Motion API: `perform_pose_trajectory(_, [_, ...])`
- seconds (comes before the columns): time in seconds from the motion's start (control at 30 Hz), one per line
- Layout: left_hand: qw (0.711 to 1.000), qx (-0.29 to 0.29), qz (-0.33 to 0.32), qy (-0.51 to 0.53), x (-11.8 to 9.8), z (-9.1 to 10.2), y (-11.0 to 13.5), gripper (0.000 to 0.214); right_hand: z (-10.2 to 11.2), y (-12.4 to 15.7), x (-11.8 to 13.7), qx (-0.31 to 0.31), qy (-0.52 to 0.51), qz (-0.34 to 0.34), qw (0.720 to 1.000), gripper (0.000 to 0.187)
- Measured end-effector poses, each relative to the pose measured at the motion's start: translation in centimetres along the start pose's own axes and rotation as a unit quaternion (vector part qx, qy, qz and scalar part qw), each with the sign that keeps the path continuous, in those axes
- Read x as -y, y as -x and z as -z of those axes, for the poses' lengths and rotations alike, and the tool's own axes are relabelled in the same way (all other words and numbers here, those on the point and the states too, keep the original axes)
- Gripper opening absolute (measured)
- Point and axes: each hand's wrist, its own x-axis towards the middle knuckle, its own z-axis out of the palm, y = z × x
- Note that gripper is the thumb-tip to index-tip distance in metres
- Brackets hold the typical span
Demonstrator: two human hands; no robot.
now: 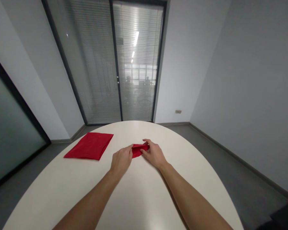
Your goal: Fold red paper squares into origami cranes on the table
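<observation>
— Where's our small red cloth (pixel 138 149)?
— On the desk (pixel 139 191), already folded compact; our left hand (pixel 121 158) and right hand (pixel 154 154) each pinch it in a grip (the larger red cloth (pixel 90 145) lies flat, left).

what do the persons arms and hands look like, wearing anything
The left hand and right hand are bare: no gloves, rings or watch visible. The left forearm and right forearm show no sleeves, bands or markings up to the picture's edge.
</observation>
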Motion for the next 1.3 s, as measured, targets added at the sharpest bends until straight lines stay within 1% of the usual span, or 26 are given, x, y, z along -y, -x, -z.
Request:
perform_pose_trajectory(0.13, [1.000,-0.013,0.022,0.014,0.2,-0.1,-0.1,0.040,-0.1,0.0,-0.1,-0.018,-0.016,0.012,1.000,0.054])
perform_pose_trajectory(0.3, [0.988,-0.078,0.021,0.131,1.0,-1.0,-0.6,0.037,-0.1,0.0,-0.1,-0.021,-0.041,0.027,0.999,0.059])
perform_pose_trajectory(0.4, [0.980,-0.098,0.029,0.172,1.3,-1.2,-0.8,0.037,-0.1,0.1,0.0,-0.011,-0.036,0.024,0.999,0.061])
perform_pose_trajectory(0.53, [0.973,-0.100,0.039,0.204,1.6,-1.3,-0.9,0.038,-0.1,0.2,0.2,0.017,-0.050,0.052,0.997,0.064])
perform_pose_trajectory(0.67, [0.970,-0.106,0.028,0.219,1.8,-1.8,-1.0,0.036,0.0,0.2,0.6,0.032,-0.055,0.074,0.995,0.060])
perform_pose_trajectory(0.83, [0.967,-0.108,0.026,0.229,1.8,-1.8,-1.1,0.032,-0.2,0.2,0.6,0.042,-0.061,0.075,0.994,0.059])
perform_pose_trajectory(0.93, [0.968,-0.106,0.041,0.224,1.7,-1.5,-1.1,0.028,-0.2,0.2,0.5,0.036,-0.065,0.085,0.994,0.058])
perform_pose_trajectory(1.03, [0.966,-0.102,0.072,0.225,1.8,-1.3,-1.0,0.025,-0.2,0.1,0.6,0.018,-0.058,0.091,0.994,0.052])
perform_pose_trajectory(1.17, [0.952,-0.109,0.085,0.272,2.2,-1.7,-1.3,0.019,0.2,0.1,1.0,0.003,-0.053,0.089,0.995,0.045])
perform_pose_trajectory(1.3, [0.929,-0.133,0.096,0.332,2.7,-2.4,-1.6,0.018,0.5,0.3,1.5,0.006,-0.078,0.091,0.993,0.038])
